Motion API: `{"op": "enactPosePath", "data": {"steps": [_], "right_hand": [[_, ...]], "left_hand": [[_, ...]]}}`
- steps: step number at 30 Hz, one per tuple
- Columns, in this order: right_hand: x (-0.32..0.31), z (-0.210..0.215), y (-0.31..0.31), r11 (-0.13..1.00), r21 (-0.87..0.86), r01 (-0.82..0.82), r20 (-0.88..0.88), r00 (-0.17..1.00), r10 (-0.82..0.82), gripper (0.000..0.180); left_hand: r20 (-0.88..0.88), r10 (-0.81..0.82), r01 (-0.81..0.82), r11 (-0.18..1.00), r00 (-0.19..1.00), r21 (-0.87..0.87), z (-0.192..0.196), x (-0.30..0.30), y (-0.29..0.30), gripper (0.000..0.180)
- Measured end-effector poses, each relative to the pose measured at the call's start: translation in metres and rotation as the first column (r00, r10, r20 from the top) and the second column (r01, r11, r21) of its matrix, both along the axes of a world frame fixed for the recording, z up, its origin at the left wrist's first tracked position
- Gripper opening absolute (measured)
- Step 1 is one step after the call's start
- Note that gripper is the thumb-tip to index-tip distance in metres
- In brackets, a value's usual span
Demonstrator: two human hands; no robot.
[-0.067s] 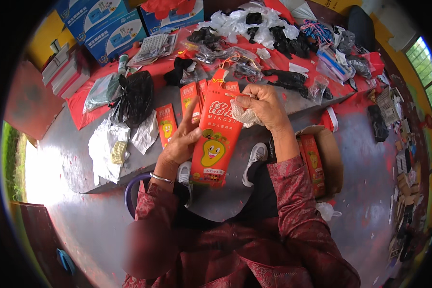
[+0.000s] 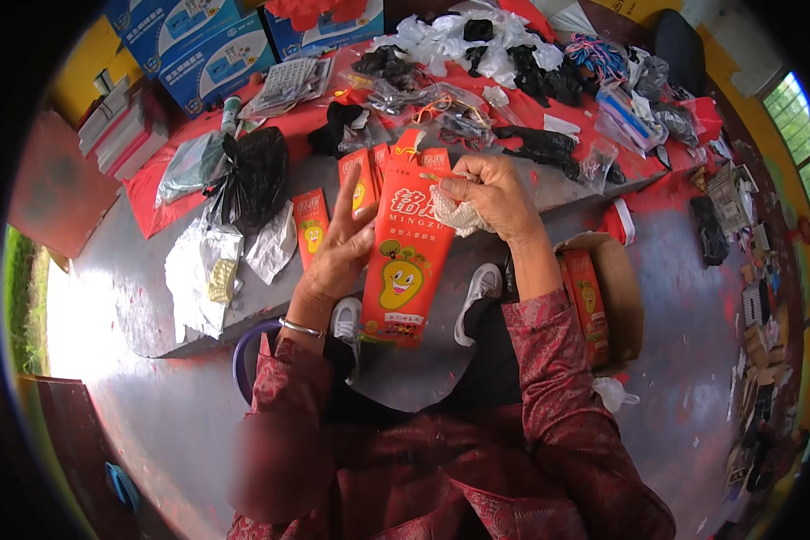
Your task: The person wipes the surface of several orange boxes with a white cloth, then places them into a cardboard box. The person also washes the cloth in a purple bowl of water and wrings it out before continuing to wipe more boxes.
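Orange carton is being clamped by left hand at its left side; white mesh wad is being pinched by right hand at carton top, over table's near edge.

From my remote seat I see the person's own body filling the lower half of the head view. Both arms wear long sleeves of a dark red, maroon fabric with a paler woven, paisley-like pattern; the right sleeve shows the pattern most clearly, while the left sleeve is partly blurred. The same patterned cloth covers the chest and lap. A thin silver bangle rings the left wrist just above the cuff. The left hand and right hand are bare, with no gloves and no rings that I can make out. Below, dark trousers and two white sneakers with grey trim show.
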State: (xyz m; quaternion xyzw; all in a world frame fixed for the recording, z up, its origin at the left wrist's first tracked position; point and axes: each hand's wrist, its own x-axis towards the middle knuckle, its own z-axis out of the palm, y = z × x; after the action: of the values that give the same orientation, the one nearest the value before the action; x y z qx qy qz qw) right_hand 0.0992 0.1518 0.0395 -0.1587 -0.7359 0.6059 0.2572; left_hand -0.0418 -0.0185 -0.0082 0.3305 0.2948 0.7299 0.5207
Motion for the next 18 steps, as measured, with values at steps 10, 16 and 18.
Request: {"op": "enactPosePath", "data": {"steps": [10, 16, 18], "right_hand": [[-0.018, -0.01, -0.028, 0.931, -0.319, -0.177, 0.108, 0.969, 0.221, 0.012], [-0.023, -0.02, -0.019, 0.95, -0.277, -0.141, 0.133, 0.974, 0.183, 0.012], [-0.024, -0.021, -0.019, 0.955, -0.268, -0.125, 0.162, 0.972, 0.173, 0.015]], "left_hand": [[-0.112, 0.059, -0.09, 0.952, 0.992, -0.292, -0.004, -0.017, 0.003, 0.038], [0.157, 0.048, 0.024, 0.905, 0.987, -0.426, -0.002, -0.004, 0.0, 0.032], [0.189, 0.093, -0.001, 0.897, 0.978, -0.441, -0.005, 0.0, 0.001, 0.033]]}}
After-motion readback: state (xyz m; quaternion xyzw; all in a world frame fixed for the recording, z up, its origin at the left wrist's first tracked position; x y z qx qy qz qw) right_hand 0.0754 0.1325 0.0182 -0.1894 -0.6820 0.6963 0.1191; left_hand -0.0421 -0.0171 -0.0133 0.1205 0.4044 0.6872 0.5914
